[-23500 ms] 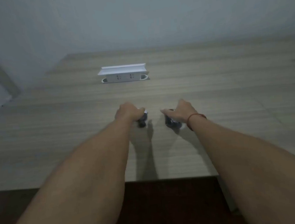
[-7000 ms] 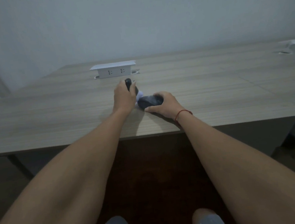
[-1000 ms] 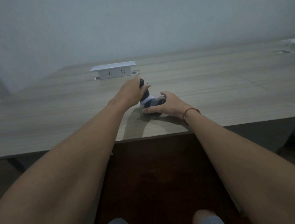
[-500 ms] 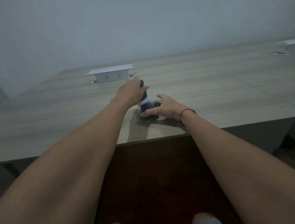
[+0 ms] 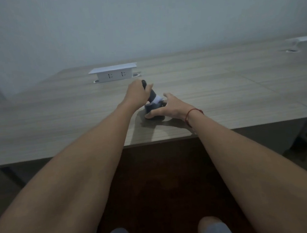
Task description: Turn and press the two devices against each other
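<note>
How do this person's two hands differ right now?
The left hand is curled in a fist round the upper end of the dark object; the right hand is spread, fingers against its lower end. The right wrist wears a red string; the left is bare. Both touch that object.

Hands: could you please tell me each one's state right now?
Left hand: closed, gripping the dark bundle at its upper end.
Right hand: open, thumb touching the bundle's base.
</note>
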The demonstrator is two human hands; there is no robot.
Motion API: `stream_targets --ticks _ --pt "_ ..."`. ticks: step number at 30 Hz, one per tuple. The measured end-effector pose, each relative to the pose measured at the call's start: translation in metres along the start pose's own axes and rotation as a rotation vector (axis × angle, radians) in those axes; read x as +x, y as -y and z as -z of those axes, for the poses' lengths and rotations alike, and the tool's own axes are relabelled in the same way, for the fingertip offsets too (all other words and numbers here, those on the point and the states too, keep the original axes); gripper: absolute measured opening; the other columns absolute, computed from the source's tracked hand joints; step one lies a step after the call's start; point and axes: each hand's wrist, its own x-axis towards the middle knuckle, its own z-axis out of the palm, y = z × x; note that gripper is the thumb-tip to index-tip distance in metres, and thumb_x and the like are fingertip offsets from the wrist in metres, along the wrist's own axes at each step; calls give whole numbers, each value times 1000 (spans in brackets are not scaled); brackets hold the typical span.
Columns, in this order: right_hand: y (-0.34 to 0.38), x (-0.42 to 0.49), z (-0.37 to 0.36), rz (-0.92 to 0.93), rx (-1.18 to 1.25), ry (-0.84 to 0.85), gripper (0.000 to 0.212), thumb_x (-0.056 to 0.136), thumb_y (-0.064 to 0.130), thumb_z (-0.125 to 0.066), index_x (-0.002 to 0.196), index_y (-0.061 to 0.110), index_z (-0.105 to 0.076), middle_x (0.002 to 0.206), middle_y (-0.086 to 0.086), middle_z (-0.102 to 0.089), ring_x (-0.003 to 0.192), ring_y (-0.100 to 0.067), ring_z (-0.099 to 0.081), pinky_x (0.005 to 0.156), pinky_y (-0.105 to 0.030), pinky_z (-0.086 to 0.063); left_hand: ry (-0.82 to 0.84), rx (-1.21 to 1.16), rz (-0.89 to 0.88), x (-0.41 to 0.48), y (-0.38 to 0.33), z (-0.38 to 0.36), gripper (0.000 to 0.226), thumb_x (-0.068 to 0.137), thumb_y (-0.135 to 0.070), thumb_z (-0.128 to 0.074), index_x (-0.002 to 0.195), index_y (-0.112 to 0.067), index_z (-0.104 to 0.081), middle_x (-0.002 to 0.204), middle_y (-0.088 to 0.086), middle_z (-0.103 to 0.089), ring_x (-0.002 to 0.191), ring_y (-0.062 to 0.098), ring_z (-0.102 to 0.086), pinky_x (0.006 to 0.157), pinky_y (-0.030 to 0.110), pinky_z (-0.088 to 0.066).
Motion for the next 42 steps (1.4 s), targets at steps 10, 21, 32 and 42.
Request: stream_targets --ticks 10,21,32,42 --pt "1 -2 -1 -3 46 12 112 64 41 -87 150 10 -21 144 -5 -42 128 -25 -41 91 -33 -33 -65 -11 110 2 -2 -11 35 96 -26 -53 69 -4 -55 76 14 -61 81 32 -61 66 31 -43" --pt "-2 -1 -1 32 92 17 117 65 37 -88 155 17 -15 150 -7 -41 133 -25 -41 104 -37 -34 -164 8 158 -5 26 -2 35 96 -31 -52 103 3 -57 105 23 -62 96 37 -59 71 32 -38" --pt "-3 -3 0 131 46 8 86 72 42 -82 145 14 -45 138 -2 -51 109 -10 -47 82 -17 -39 -114 -310 148 -35 49 9 39 93 -29 -60 61 -8 -55 62 12 -58 62 32 -65 56 37 -59" --pt "0 -6 -4 138 3 18 84 73 41 -82 144 16 -45 139 -2 -51 113 -11 -48 92 -24 -38 -233 -304 293 -43 51 2 32 90 -35 -61 81 -4 -60 79 8 -59 74 23 -57 63 30 -42"
